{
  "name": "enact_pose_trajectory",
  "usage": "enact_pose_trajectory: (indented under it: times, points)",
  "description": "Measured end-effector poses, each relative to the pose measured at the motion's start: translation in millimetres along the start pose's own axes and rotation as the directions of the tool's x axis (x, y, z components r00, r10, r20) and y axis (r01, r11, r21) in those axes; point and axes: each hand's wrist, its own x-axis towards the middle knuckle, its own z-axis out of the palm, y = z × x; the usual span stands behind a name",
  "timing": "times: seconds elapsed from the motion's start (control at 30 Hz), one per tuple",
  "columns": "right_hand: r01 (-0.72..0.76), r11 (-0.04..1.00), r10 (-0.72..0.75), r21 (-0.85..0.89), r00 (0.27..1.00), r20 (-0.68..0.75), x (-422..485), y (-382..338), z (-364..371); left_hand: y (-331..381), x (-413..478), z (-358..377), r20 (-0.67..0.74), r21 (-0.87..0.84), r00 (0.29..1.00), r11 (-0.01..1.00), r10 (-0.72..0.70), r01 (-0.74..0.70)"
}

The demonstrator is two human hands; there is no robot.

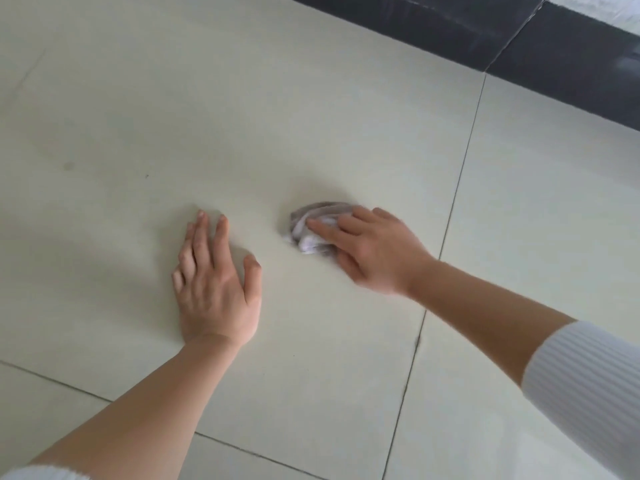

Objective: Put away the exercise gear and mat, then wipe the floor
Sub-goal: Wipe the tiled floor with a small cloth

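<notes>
The crumpled grey-white cloth lies on the pale tiled floor under the right hand — a bunched wad with no clear long axis. That hand's fingers lie nearly straight, pressing it down. The left hand rests flat nearby — fingers released.

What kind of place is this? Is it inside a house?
Probably indoors, in a room, though I can't tell which. The floor is large pale tiles with thin grout lines, a dark skirting strip runs along its far edge, and the right hand presses a cloth onto it.
</notes>
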Motion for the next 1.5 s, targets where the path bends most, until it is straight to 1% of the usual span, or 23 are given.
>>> enact_pose_trajectory:
  times: [0.03, 0.07, 0.1, 0.13, 0.17, 0.23, 0.27, 0.3, 0.33, 0.43, 0.5, 0.63, 0.73, 0.9, 0.97, 1.03, 1.07, 1.1, 1.17, 1.23, 1.3, 1.4, 1.5]
  points:
    - [-0.058, 0.998, 0.056, -0.033, 0.998, -0.039, -2, 15, -2, 0, 0, 0, 0.003, 0.002, 1.0, 1.0, 0.0, 0.0]
    - [-0.182, 0.982, 0.176, -0.048, 0.979, -0.105, -2, 31, -5, 1, 0, -1, 0.006, 0.004, 1.0, 1.0, 0.0, 0.0]
    - [-0.35, 0.935, 0.337, -0.052, 0.926, -0.171, 1, 48, -9, 1, 0, -1, 0.008, 0.006, 1.0, 1.0, -0.001, 0.001]
    - [-0.516, 0.855, 0.495, -0.051, 0.842, -0.215, 4, 63, -12, 1, 1, 0, 0.009, 0.007, 1.0, 1.0, -0.003, 0.003]
    - [-0.647, 0.761, 0.626, -0.051, 0.752, -0.207, 10, 75, -15, 0, 0, 0, 0.008, 0.01, 1.0, 1.0, -0.007, 0.007]
    - [-0.797, 0.604, 0.79, -0.016, 0.601, -0.119, 25, 90, -21, 1, 0, 0, 0.01, 0.018, 1.0, 1.0, -0.007, 0.007]
    - [-0.832, 0.555, 0.83, 0.016, 0.552, -0.079, 34, 93, -24, 1, 0, 0, 0.009, 0.02, 1.0, 1.0, -0.003, 0.003]
    - [-0.841, 0.54, 0.841, 0.039, 0.538, -0.052, 43, 92, -25, 2, 1, -1, 0.006, 0.021, 1.0, 1.0, -0.002, 0.002]
    - [-0.826, 0.562, 0.827, 0.046, 0.561, -0.03, 51, 87, -25, 1, 1, -1, 0.006, 0.019, 1.0, 1.0, -0.004, 0.004]
    - [-0.69, 0.723, 0.69, 0.047, 0.724, 0.007, 61, 61, -19, 1, 1, 0, 0.017, 0.011, 1.0, 1.0, 0.0, 0.0]
    - [-0.605, 0.794, 0.605, 0.051, 0.796, 0.02, 59, 40, -18, 1, 1, 0, 0.016, 0.01, 1.0, 1.0, 0.01, -0.01]
    - [-0.432, 0.899, 0.429, 0.069, 0.902, 0.052, 48, 11, -13, -1, 2, 1, 0.028, -0.002, 0.999, 1.0, 0.028, -0.028]
    - [-0.37, 0.927, 0.362, 0.066, 0.926, 0.106, 33, -11, -13, -2, 2, 2, 0.029, -0.025, 0.999, 0.999, 0.046, -0.045]
    - [-0.431, 0.901, 0.424, 0.056, 0.9, 0.1, -6, -79, -3, -3, 1, 0, 0.045, -0.111, 0.995, 0.99, 0.088, -0.082]
    - [-0.449, 0.892, 0.441, 0.05, 0.89, 0.114, -23, -110, 2, -7, 0, -3, 0.082, -0.153, 0.99, 0.983, 0.115, -0.102]
    - [-0.471, 0.879, 0.461, 0.068, 0.878, 0.126, -38, -141, 6, -19, 0, -7, 0.128, -0.174, 0.965, 0.963, 0.231, -0.207]
    - [-0.486, 0.872, 0.474, 0.068, 0.87, 0.133, -46, -155, 8, -30, -1, -8, 0.146, -0.179, 0.931, 0.934, 0.335, -0.309]
    - [-0.506, 0.86, 0.494, 0.066, 0.859, 0.137, -52, -168, 11, -42, -2, -11, 0.164, -0.181, 0.875, 0.886, 0.455, -0.427]
    - [-0.546, 0.836, 0.535, 0.053, 0.833, 0.14, -64, -196, 16, -72, -4, -17, 0.211, -0.173, 0.73, 0.76, 0.65, -0.626]
    - [-0.597, 0.8, 0.581, 0.054, 0.795, 0.176, -72, -226, 17, -102, -8, -25, 0.242, -0.158, 0.636, 0.676, 0.733, -0.72]
    - [-0.654, 0.752, 0.623, 0.085, 0.747, 0.233, -76, -257, 16, -127, -13, -34, 0.274, -0.112, 0.613, 0.658, 0.741, -0.745]
    - [-0.729, 0.676, 0.677, 0.104, 0.671, 0.304, -77, -305, 12, -148, -18, -42, 0.347, -0.043, 0.635, 0.688, 0.691, -0.725]
    - [-0.788, 0.608, 0.713, 0.094, 0.595, 0.372, -70, -340, 11, -152, -20, -43, 0.405, -0.05, 0.614, 0.688, 0.677, -0.724]
